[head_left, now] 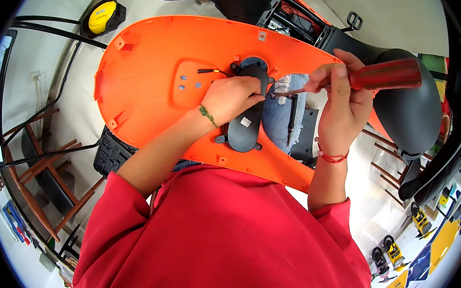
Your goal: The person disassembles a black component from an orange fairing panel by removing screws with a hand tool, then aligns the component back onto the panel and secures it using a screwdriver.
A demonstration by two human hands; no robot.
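Red shirt [229, 240] foremost; left hand [231, 97] grips black housing [244, 131] beneath it, over orange panel [144, 84]; right hand [345, 101] grasps screwdriver [387, 76].

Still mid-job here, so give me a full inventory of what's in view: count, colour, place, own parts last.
Panel: 1, orange, centre
Oval housing: 1, black, over the panel
Short lead: 1, black and yellow, left of the housing's upper end
Screwdriver: 1, red handle, right of the housing
Vehicle: 1, orange and black, top
Pedal: 1, black, upper right
Round-faced object: 1, yellow and black, upper left
Moulded case: 1, black, left, below the panel
Chair: at least 1, brown, far left
Small wheeled objects: several, yellow and black, lower right
Jeans: blue, behind the panel
Top: 1, red, bottom centre
Left hand: 1, on the housing
Right hand: 1, holding the screwdriver
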